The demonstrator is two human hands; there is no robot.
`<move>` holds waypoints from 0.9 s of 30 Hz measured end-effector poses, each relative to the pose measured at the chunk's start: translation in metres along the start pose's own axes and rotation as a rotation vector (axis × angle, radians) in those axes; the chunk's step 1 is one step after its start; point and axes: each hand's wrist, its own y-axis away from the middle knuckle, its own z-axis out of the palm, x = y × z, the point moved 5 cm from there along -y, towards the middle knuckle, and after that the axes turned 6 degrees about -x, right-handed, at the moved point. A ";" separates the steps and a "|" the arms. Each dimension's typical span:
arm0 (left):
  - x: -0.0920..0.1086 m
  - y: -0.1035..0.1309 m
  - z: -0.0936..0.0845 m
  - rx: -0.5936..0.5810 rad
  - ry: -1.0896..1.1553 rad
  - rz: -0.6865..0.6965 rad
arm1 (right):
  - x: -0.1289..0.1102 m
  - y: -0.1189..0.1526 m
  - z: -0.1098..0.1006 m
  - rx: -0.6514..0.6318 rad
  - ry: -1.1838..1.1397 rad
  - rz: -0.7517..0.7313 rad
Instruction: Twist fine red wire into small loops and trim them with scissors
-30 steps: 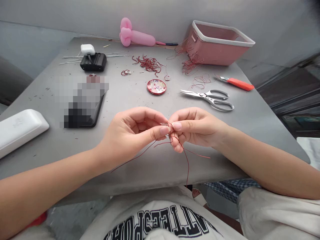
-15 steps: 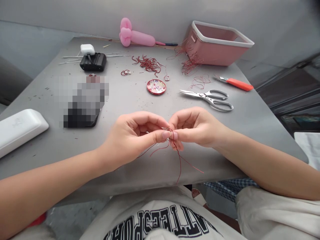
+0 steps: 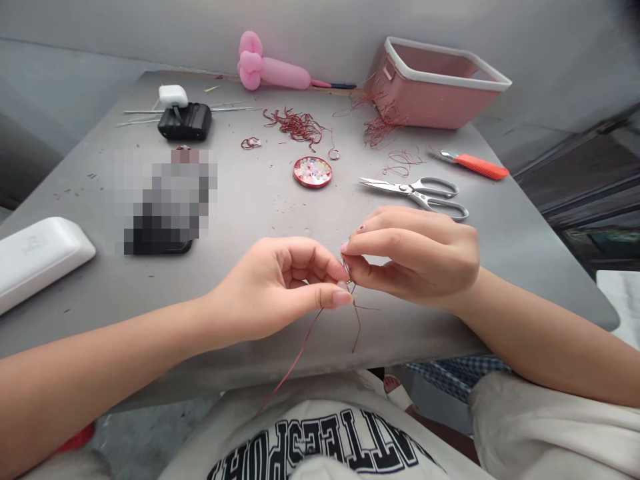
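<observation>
Thin dark red cord (image 3: 357,328) hangs below my fingertips, with a longer strand trailing down toward my shirt. My left hand (image 3: 285,287) pinches the cord between thumb and forefinger, where a small shiny bit shows. Just right of it and slightly higher, my right hand (image 3: 410,257) is turned knuckles up, its thumb and forefinger closed on a loop of the same cord. Beyond my hands lies a round red-rimmed dish of pale beads (image 3: 313,173). Silver scissors (image 3: 413,191) rest partly behind my right hand.
On the grey table (image 3: 240,180) are a pink bin (image 3: 430,100), an orange-handled tool (image 3: 480,167), a red cord pile (image 3: 296,127), a pink balloon shape (image 3: 280,73), a black case (image 3: 185,123), a blurred dark object (image 3: 170,213) and a white case (image 3: 43,260).
My right hand has rolled over, knuckles now up, and shifted slightly right. My left hand has moved a little right and down. The long strand now hangs toward my shirt.
</observation>
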 end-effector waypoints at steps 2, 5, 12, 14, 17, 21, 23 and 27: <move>0.000 0.000 0.000 0.003 -0.011 -0.012 | -0.001 0.000 -0.001 0.007 0.026 0.062; -0.004 0.000 0.001 -0.018 -0.050 -0.053 | -0.002 0.000 -0.004 0.045 0.100 0.148; -0.001 0.003 0.000 0.058 -0.142 0.082 | 0.011 -0.001 -0.010 0.022 -0.148 0.461; 0.004 0.006 -0.003 0.126 -0.183 0.174 | 0.017 0.000 -0.005 -0.113 -0.319 0.579; 0.006 0.009 -0.002 0.141 -0.261 0.246 | 0.023 0.003 0.006 -0.263 -0.575 0.701; 0.001 0.008 -0.001 0.145 -0.248 0.162 | 0.021 0.001 0.008 -0.235 -0.700 0.711; -0.002 0.007 -0.003 0.159 -0.195 0.082 | 0.013 -0.002 0.003 -0.177 -0.635 0.636; -0.003 0.007 -0.006 0.156 -0.141 -0.023 | -0.007 -0.008 -0.006 -0.133 -0.474 0.432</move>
